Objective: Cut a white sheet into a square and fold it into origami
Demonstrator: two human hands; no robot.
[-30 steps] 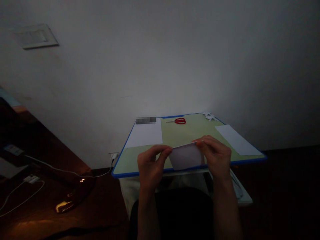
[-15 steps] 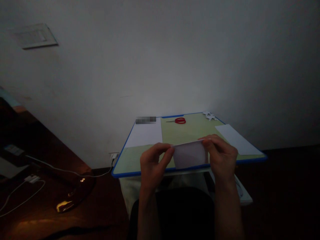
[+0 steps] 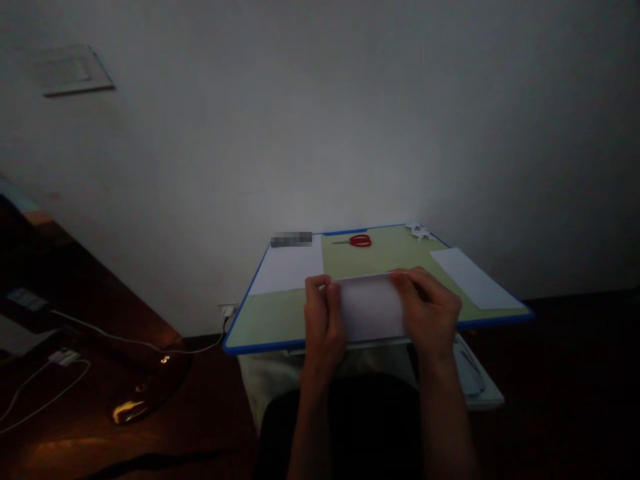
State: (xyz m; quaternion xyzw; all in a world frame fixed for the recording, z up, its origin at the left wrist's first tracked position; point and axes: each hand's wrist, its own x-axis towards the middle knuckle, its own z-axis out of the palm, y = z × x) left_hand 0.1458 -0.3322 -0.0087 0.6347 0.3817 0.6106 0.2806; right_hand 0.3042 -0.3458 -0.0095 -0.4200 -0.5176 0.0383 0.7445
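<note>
A small white rectangle of paper (image 3: 373, 308) is held up between my two hands over the near edge of the table. My left hand (image 3: 324, 320) is closed on its left side, with the thumb on the face turned to me. On the other side, my right hand (image 3: 431, 310) grips the top right part between thumb and fingers. The upper edge of the paper looks straight, perhaps a fold; I cannot tell how many layers it has. Behind the paper, red-handled scissors (image 3: 360, 241) lie on the table with their blades pointing left.
The light green tabletop (image 3: 273, 323) has a blue rim. White sheets (image 3: 290, 270) lie at the left and another sheet (image 3: 475, 280) at the right. White paper cut-outs (image 3: 420, 231) sit in the far right corner. A blurred-out dark object (image 3: 291, 239) is at the far left. A white cable (image 3: 150, 345) runs at left.
My left hand has moved right and wrapped more around the paper's side. My right hand has shifted slightly left. The paper has risen a little and faces me more squarely.
</note>
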